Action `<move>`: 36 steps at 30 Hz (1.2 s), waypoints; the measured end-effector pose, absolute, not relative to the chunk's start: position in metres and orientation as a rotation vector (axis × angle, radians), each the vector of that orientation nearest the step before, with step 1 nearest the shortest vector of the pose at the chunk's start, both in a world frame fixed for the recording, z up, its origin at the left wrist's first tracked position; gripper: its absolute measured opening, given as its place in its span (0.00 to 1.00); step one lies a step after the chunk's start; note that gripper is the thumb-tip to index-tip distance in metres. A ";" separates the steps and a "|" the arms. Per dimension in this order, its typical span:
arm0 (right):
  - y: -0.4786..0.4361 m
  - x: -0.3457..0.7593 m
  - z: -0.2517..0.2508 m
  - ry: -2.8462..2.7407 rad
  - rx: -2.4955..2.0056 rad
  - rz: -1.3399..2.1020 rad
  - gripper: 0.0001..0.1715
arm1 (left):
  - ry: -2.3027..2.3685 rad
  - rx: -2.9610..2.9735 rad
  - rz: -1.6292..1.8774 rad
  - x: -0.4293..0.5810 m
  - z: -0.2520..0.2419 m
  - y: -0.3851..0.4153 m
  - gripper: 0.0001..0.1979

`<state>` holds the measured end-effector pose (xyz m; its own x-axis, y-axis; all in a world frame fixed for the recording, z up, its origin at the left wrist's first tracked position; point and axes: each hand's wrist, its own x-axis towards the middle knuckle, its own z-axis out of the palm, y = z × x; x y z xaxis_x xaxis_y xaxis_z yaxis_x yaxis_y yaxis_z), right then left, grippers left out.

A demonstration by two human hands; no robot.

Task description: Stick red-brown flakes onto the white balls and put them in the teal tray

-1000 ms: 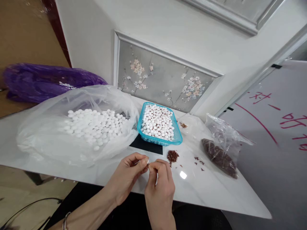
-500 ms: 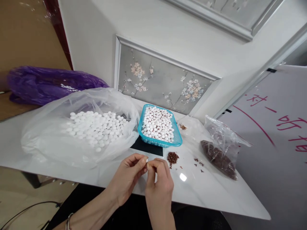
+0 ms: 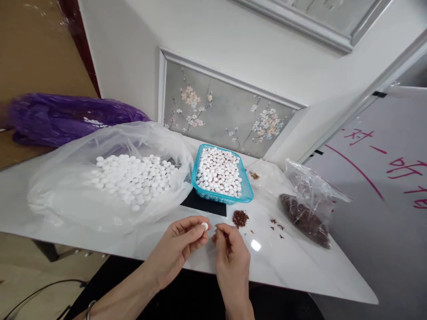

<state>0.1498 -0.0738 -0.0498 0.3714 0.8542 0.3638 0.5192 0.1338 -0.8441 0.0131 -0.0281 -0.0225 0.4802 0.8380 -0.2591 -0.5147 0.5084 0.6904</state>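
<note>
Between the thumb and fingers of my left hand is a small round white bead, one face turned up. My right hand is just to the right, apart from the bead, its thumb and forefinger pinched together; whatever they may hold is too small to make out. Beyond the hands a blue plastic basket holds many white beads with reddish-brown bits among them. A loose pile of small reddish-brown pieces lies on the table by my right hand. To the left, a clear plastic bag contains many plain white beads.
A zip bag of brown pieces lies on the right of the white table, with a few scattered bits nearby. A purple bag is at the back left. Behind stand a framed flower picture and a whiteboard.
My right hand has drawn away from the bead, to the right and slightly down. The bead stays in my left hand and now shows more of its face.
</note>
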 end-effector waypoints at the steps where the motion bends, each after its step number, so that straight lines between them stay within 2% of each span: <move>1: -0.074 0.150 -0.050 -1.290 -1.522 0.395 0.10 | 0.638 0.593 0.879 0.013 -0.022 -0.029 0.08; 7: -0.079 0.149 -0.044 -1.231 -1.355 0.585 0.10 | 0.678 0.685 0.859 0.015 -0.022 -0.030 0.10; 11: -0.082 0.153 -0.036 -1.324 -1.316 0.503 0.10 | 0.676 0.773 0.837 0.016 -0.023 -0.029 0.10; 16: -0.085 0.159 -0.030 -1.378 -1.387 0.424 0.10 | 0.698 0.810 0.799 0.016 -0.023 -0.029 0.15; 25: -0.086 0.146 -0.031 -1.400 -1.424 0.249 0.11 | 0.828 1.051 0.919 0.018 -0.022 -0.033 0.12; 36: -0.093 0.151 -0.032 -1.390 -1.416 0.350 0.10 | 0.852 1.046 0.909 0.017 -0.023 -0.033 0.12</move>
